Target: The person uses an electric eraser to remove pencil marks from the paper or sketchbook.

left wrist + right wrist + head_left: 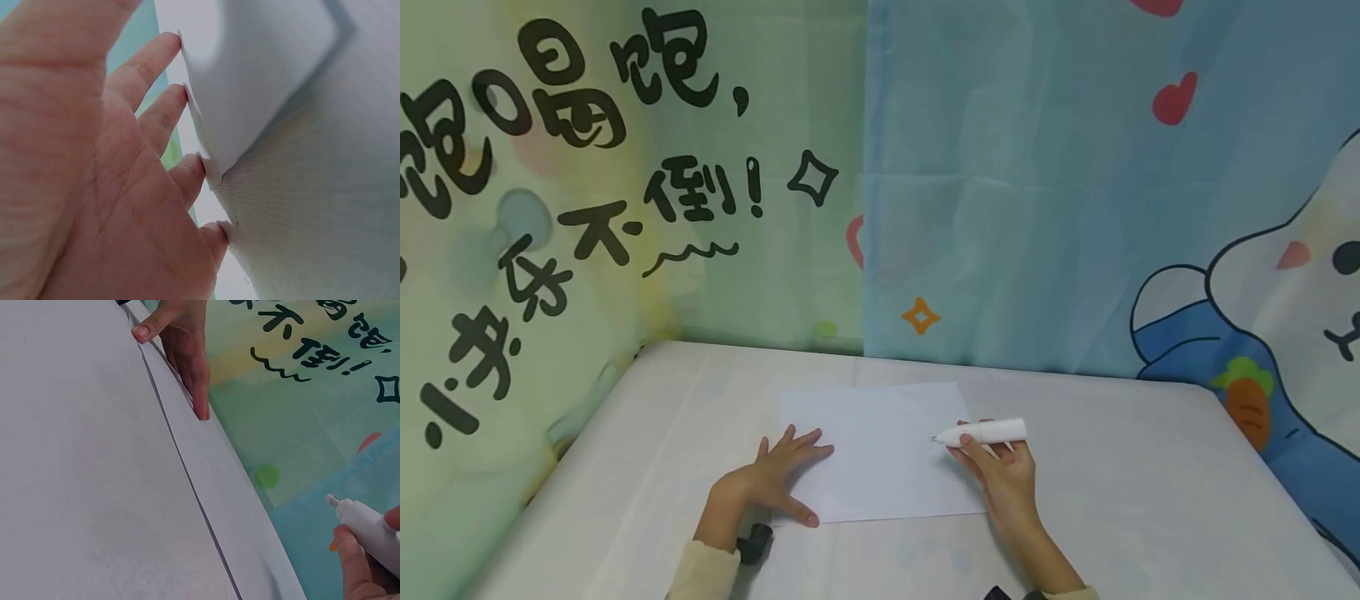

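Note:
A white sheet of paper [880, 467] lies flat on the white-covered table. My left hand [775, 475] rests at its left edge, fingers spread and fairly straight, fingertips on the sheet; the left wrist view shows the paper's corner [250, 81] beside those fingers. Over the sheet's right part, my right hand [1011, 487] pinches a thick white pen-shaped tool [996, 431] between thumb and fingers. A thin metal tip extends from the tool's tapered end and points left, close over the paper. In the right wrist view the tool [372, 531] is cut off at the right edge.
The white tablecloth [1150, 500] extends around the paper on all sides. Behind the table hang a green curtain [775, 292] with black lettering and a blue curtain [1037, 250] with cartoon figures. A dark wrist strap mount [755, 543] sits by the left wrist.

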`<action>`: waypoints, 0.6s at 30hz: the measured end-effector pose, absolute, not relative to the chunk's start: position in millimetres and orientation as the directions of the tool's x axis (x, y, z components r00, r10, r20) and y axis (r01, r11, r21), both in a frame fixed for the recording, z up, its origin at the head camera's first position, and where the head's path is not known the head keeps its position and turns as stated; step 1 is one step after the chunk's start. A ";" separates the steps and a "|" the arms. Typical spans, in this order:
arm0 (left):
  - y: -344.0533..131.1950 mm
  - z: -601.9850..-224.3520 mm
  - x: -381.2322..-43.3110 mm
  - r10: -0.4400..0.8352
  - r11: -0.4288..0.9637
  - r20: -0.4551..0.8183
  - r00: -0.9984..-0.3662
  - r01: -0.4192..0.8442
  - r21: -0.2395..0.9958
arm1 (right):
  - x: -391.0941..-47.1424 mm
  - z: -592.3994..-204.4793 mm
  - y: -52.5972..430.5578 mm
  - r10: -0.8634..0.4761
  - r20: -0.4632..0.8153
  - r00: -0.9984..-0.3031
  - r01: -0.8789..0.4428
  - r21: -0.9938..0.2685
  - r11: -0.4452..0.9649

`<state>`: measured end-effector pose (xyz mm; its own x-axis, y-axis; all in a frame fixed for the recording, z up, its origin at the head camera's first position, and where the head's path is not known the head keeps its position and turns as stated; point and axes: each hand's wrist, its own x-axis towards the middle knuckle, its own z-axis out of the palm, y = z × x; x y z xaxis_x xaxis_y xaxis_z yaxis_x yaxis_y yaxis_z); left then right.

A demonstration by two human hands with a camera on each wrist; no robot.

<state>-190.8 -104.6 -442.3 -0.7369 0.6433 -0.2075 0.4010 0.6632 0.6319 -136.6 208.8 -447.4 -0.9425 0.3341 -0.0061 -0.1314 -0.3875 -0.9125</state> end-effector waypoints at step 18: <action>-106.6 -441.0 -191.3 0.647 0.653 -0.196 -0.737 0.402 0.642 | -158.1 -453.7 214.1 0.368 -0.013 -0.930 -0.128 -0.926 -0.356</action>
